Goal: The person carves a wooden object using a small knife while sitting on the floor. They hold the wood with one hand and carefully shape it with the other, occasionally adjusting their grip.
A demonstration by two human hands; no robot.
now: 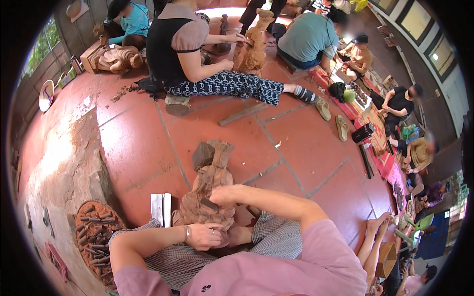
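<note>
A carved wooden figure (190, 211) of reddish-brown wood lies slanting before me, its lower end between my legs. My left hand (205, 237), with a ring and a bracelet, is closed against its near end. Over the middle of the carving, my right hand (224, 195) is curled round a short dark piece (209, 205), which looks like a tool's handle; its working end is hidden. A rough wood block (202, 156) touches the carving's far end. Two pale, flat-sided bars (161, 208) stand beside it on the left.
At my left, a round tray (81, 249) of many dark chisels sits on a large stone-like slab (69, 177). Ahead, a seated person (182, 54) works on another wooden carving (252, 44). A wooden stick (242, 114) and sandals (323, 108) lie on the tiled floor (306, 153).
</note>
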